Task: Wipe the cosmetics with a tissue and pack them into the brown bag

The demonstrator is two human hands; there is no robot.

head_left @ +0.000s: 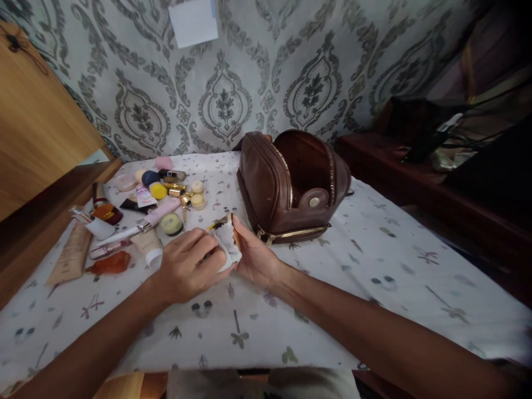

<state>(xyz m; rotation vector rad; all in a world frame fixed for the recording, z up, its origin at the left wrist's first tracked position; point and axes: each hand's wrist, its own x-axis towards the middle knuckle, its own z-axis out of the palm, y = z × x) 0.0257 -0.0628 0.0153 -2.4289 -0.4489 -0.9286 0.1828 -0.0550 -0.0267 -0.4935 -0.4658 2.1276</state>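
My left hand point(187, 263) is closed on a white cloth or wipe point(229, 243), its fingers curled and pressed against it. Facing it, my right hand point(256, 256) grips a small flat item with a dark and gold edge point(224, 220), thumb at its upper side. The cloth covers most of that item, so its kind cannot be made out. Both hands meet above the table, just in front of a brown leather bag point(266, 191) whose zipped top gapes wide. To the left of my hands lies a green-lidded round jar point(172, 224) and a beige squeeze tube point(147, 246).
Makeup items crowd the table's left side: a yellow sponge point(158, 190), a navy sponge point(150, 177), a large tan tube point(71, 256) and an orange-red bottle point(110, 263). A wooden panel point(37, 122) borders the left. Cables point(465, 127) lie on dark furniture at right.
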